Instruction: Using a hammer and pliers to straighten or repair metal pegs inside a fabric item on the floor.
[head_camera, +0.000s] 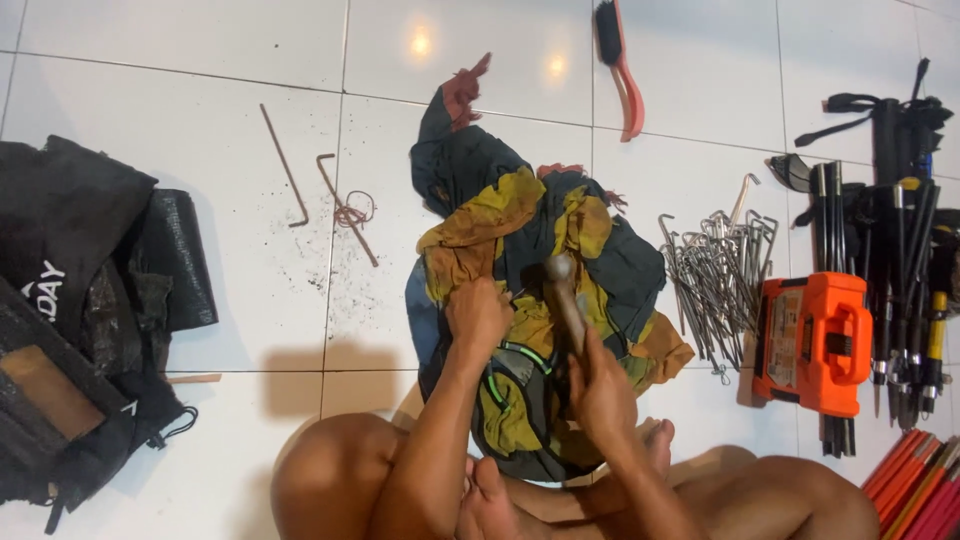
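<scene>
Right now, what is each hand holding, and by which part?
The right hand grips a metal-headed hammer low on its handle. The left hand presses on the stained yellow and dark cloth; a grip cannot be told.

A hammer (566, 300) stands nearly upright over the cloth (530, 260), its grey head up and wooden handle slanting down. The cloth, a crumpled heap of dark blue and mustard yellow with rust stains, lies on the white-tiled floor.
</scene>
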